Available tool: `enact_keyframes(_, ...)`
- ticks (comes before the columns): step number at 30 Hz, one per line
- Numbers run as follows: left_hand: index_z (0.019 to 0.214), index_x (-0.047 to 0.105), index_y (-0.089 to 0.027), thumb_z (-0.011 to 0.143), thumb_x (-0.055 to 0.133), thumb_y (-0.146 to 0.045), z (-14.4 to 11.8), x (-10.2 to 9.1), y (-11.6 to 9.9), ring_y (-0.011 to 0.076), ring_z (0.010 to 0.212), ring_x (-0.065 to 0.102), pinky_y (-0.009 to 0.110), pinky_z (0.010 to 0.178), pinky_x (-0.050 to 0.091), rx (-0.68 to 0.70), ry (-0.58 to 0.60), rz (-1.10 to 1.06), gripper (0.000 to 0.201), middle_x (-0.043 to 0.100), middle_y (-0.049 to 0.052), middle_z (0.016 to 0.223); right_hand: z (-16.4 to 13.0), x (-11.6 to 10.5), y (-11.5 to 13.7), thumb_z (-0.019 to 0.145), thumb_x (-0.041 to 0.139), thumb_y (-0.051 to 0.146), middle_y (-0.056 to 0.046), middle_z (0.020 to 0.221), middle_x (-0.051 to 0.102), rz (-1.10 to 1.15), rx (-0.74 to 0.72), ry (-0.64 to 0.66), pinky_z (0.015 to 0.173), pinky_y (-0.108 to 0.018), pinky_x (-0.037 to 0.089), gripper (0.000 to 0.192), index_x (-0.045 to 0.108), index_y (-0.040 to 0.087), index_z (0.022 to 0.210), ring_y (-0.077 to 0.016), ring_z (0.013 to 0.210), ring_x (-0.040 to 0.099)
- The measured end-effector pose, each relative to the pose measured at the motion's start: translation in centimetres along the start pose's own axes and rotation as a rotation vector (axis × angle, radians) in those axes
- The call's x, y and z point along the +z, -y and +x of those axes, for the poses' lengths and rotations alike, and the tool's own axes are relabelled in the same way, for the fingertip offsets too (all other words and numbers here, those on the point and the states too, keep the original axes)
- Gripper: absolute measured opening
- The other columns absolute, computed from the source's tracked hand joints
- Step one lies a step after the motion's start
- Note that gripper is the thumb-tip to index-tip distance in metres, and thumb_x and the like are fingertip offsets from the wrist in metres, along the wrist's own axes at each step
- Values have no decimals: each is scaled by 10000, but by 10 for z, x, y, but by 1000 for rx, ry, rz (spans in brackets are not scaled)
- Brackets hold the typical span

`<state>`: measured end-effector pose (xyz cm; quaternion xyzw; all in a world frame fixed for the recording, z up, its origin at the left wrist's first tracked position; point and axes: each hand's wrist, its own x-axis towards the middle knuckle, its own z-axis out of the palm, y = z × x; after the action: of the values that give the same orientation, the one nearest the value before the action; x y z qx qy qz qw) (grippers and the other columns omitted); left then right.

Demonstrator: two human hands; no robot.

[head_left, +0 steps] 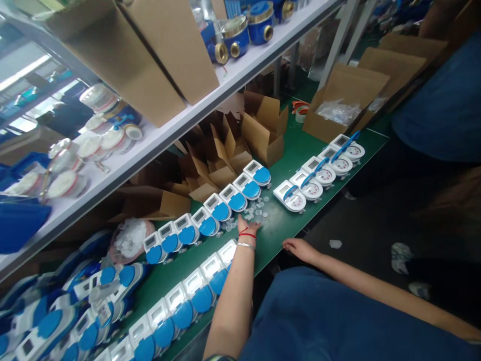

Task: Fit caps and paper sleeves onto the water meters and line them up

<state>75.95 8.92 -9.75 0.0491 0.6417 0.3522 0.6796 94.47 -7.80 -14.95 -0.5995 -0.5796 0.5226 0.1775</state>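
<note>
My left hand (248,227), with a red string and a silver bangle at the wrist, reaches over the green bench among small clear plastic discs (259,213). Its thumb and fingers are apart, and nothing shows in them. Close by runs a row of white meters with blue lids (237,201), lids down. At the bench's front edge, my right hand (297,248) has its fingers curled together; whatever they may hold is hidden. Beyond it stand several white meters with raised blue lids (311,184), their round faces showing. A nearer row of lidded meters (184,308) is partly covered by my left forearm.
A pink bowl of clear pieces (130,240) sits left of the rows, near piled meters (90,321). Open cardboard boxes (263,130) line the back. Overhead, a shelf (191,113) carries blue and brass meter bodies (259,25). Another person (439,100) stands at the right.
</note>
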Motion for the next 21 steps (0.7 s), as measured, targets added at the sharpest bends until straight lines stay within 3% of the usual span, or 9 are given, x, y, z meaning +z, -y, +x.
enact_keyframes(4, 1224, 443, -189, 808, 482, -340, -36, -43, -9, 293, 1269, 391, 477, 1023, 342, 192, -73, 122, 444, 403, 145, 1371, 47, -4, 12, 791, 438, 129, -97, 1206, 579, -220, -101, -21, 945, -325, 400, 419, 578, 192, 1180, -210, 1088, 542)
enact_keyframes(6, 1217, 470, -216, 778, 526, -227, -54, -75, -12, 242, 1340, 282, 401, 1105, 230, 380, -114, 254, 442, 342, 86, 1433, 71, -4, 20, 764, 450, 86, -100, 1301, 500, -298, -141, 0, 969, -319, 378, 515, 509, 197, 1263, -210, 1140, 503)
enact_keyframes(10, 1279, 429, -146, 769, 515, -173, -74, -134, -3, 251, 1392, 133, 415, 1143, 101, 851, -205, 964, 518, 265, 135, 1472, 108, 7, 42, 761, 434, 40, -85, 1409, 365, -416, -192, 61, 970, -308, 359, 586, 436, 211, 1322, -204, 1157, 470)
enact_keyframes(12, 1282, 422, -128, 790, 501, -207, -75, -149, 7, 272, 1390, 134, 468, 1134, 86, 895, -221, 1204, 505, 323, 165, 1440, 119, 15, 52, 783, 402, 26, -93, 1421, 340, -465, -192, 73, 953, -323, 363, 554, 451, 204, 1305, -209, 1134, 477)
enact_keyframes(16, 1278, 424, -162, 827, 462, -249, -67, -147, 21, 248, 1392, 143, 476, 1131, 68, 835, -209, 1248, 460, 381, 146, 1412, 127, 28, 60, 851, 377, 81, -122, 1364, 402, -463, -194, 68, 958, -363, 346, 360, 553, 149, 1158, -230, 1132, 446)
enact_keyframes(19, 1283, 408, -166, 804, 510, -258, -61, -134, 18, 243, 1397, 119, 450, 1133, 81, 861, -213, 1226, 498, 311, 146, 1451, 126, 31, 61, 869, 369, 111, -140, 1310, 452, -423, -184, 67, 956, -382, 342, 270, 595, 124, 1017, -245, 1124, 434)
enact_keyframes(21, 1306, 365, -138, 759, 582, -275, -60, -127, 12, 263, 1391, 138, 430, 1127, 136, 845, -280, 1190, 604, 269, 183, 1459, 122, 29, 64, 867, 369, 115, -159, 1261, 490, -393, -178, 56, 937, -384, 355, 247, 611, 113, 916, -252, 1086, 457)
